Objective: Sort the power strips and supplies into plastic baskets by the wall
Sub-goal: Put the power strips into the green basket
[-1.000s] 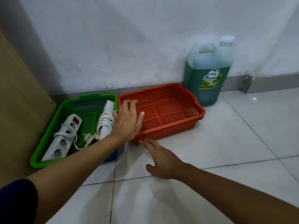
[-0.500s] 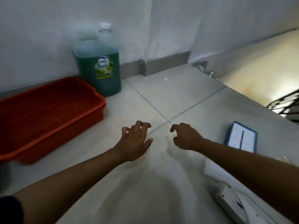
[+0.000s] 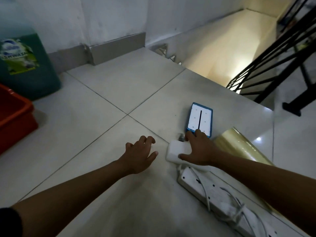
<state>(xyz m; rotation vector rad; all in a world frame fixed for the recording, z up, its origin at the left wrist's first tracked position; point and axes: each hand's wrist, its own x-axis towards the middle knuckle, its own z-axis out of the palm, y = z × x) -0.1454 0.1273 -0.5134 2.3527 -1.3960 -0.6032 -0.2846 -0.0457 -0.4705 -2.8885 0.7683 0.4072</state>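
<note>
Fingers [image 3: 189,135] spread over white block [image 3: 177,150].

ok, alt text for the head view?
Right hand rests on a white block on the tiled floor; left hand hovers open beside it. A power strip lies nearer, a red basket far left.

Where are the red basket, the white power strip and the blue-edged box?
red basket [image 3: 25,106]: head view, its near rim corner.
white power strip [image 3: 201,189]: head view, its top face.
blue-edged box [image 3: 195,119]: head view, white top panel.
</note>
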